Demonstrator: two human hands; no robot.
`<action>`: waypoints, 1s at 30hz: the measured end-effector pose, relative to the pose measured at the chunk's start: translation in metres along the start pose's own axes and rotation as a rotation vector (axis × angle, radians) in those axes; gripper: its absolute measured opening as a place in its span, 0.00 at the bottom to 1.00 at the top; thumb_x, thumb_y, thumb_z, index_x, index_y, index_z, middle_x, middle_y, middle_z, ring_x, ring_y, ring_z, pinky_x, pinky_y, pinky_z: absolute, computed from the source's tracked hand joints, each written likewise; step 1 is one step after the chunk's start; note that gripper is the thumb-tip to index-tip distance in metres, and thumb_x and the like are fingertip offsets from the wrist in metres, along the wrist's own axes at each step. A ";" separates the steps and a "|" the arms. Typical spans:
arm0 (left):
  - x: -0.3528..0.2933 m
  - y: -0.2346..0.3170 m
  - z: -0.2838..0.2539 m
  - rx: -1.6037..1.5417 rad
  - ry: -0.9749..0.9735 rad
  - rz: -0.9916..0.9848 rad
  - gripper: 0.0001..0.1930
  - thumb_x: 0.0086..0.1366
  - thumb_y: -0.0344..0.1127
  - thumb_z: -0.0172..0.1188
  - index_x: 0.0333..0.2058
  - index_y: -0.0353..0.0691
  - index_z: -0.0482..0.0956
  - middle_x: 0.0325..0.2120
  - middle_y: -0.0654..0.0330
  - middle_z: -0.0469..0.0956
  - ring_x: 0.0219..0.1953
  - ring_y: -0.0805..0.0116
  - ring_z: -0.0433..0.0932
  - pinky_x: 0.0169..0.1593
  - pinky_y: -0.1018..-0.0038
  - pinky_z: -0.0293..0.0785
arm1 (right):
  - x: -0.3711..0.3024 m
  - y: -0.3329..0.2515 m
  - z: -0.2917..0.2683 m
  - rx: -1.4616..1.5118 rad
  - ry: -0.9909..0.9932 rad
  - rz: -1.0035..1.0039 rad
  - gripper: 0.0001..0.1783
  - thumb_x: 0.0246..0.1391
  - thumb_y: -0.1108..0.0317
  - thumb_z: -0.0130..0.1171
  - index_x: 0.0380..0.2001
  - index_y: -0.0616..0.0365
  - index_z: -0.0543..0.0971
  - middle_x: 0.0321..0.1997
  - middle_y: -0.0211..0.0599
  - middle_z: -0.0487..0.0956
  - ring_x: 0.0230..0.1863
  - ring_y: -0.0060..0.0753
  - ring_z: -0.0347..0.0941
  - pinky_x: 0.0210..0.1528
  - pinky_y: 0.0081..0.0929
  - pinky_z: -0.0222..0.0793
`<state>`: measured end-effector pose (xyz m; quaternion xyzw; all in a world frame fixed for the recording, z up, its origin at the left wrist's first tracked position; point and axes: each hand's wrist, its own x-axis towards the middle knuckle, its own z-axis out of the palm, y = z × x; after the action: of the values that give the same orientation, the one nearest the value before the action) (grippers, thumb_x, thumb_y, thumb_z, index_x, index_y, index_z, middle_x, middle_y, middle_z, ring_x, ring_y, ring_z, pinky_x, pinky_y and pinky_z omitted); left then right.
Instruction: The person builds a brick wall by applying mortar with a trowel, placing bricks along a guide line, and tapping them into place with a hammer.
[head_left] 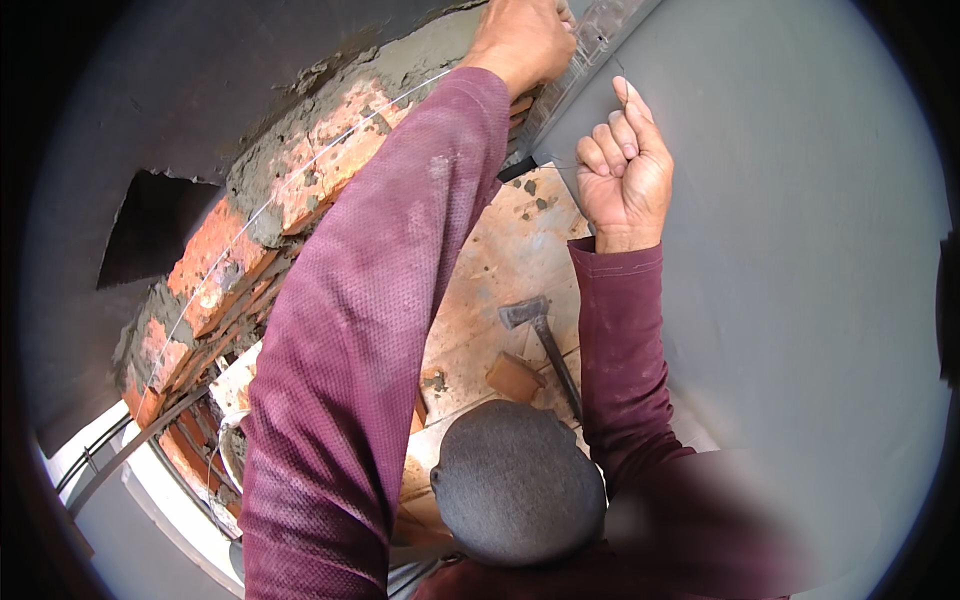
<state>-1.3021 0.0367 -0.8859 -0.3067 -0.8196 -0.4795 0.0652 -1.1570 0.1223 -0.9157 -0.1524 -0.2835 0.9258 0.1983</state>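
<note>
My left hand [522, 42] is closed at the top, against a grey metal bar [575, 85]. What its fingers hold is hidden. A taut white string [268, 205] runs along the bricks up to my left wrist. To the right of the bar, my right hand [628, 165] is raised palm up, its thumb and forefinger pinched on a thin dark thread [620, 68]. A fine line also stretches from this hand leftward, near a small black piece [517, 169] at the bar's lower end. Curving up the left side is a brick wall [215, 255] with wet grey mortar.
On the dusty tiled floor [480, 300] lie a hatchet-like tool [540, 335] with a dark handle and a broken brick piece [514, 378]. A smooth grey wall [790, 250] fills the right side. A dark grey rounded shape [518, 485] covers the lower middle. Cables [100, 450] show lower left.
</note>
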 end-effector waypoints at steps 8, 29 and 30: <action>0.002 0.006 -0.006 -0.019 -0.045 -0.087 0.08 0.58 0.29 0.56 0.25 0.29 0.80 0.22 0.36 0.76 0.31 0.43 0.82 0.37 0.58 0.75 | 0.005 -0.005 0.009 0.103 -0.048 0.027 0.16 0.68 0.68 0.45 0.55 0.61 0.72 0.16 0.18 0.56 0.14 0.15 0.47 0.19 0.18 0.49; 0.026 0.042 -0.034 0.027 -0.029 -0.003 0.09 0.57 0.32 0.58 0.26 0.30 0.82 0.21 0.40 0.77 0.28 0.51 0.83 0.35 0.62 0.76 | -0.002 -0.030 0.041 0.092 -0.120 -0.034 0.16 0.67 0.70 0.47 0.55 0.64 0.72 0.15 0.18 0.56 0.14 0.14 0.46 0.18 0.17 0.46; 0.026 0.041 -0.035 0.024 -0.036 0.006 0.10 0.57 0.32 0.58 0.26 0.30 0.82 0.20 0.40 0.77 0.27 0.52 0.83 0.35 0.62 0.76 | -0.004 -0.029 0.041 0.077 -0.096 -0.037 0.17 0.67 0.70 0.47 0.55 0.64 0.71 0.15 0.18 0.56 0.14 0.14 0.46 0.18 0.17 0.46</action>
<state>-1.3063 0.0336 -0.8257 -0.3169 -0.8254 -0.4639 0.0555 -1.1617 0.1238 -0.8657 -0.0948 -0.2596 0.9385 0.2071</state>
